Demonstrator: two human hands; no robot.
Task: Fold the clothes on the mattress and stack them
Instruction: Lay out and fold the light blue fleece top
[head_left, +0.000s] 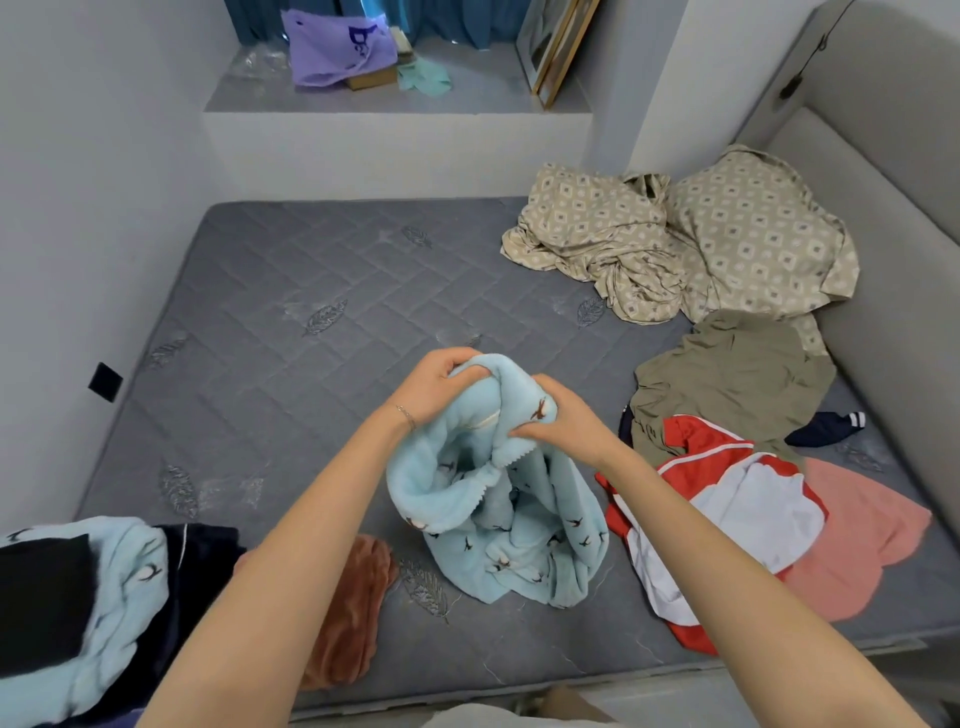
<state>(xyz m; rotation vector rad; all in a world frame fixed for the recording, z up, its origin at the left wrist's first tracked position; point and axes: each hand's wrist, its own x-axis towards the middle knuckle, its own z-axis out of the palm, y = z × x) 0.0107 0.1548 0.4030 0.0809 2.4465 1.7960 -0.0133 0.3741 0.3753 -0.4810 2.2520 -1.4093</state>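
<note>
Both hands gripped the blue fleece at its upper edge: left hand fingers curled into the fabric, right hand pinching it. The fleece hung bunched, its lower end resting on the mattress. Red jersey, olive garment and pink cloth lay unfolded to the right. A stack sat at near left.

Left hand, right hand: fingers curled.
</note>
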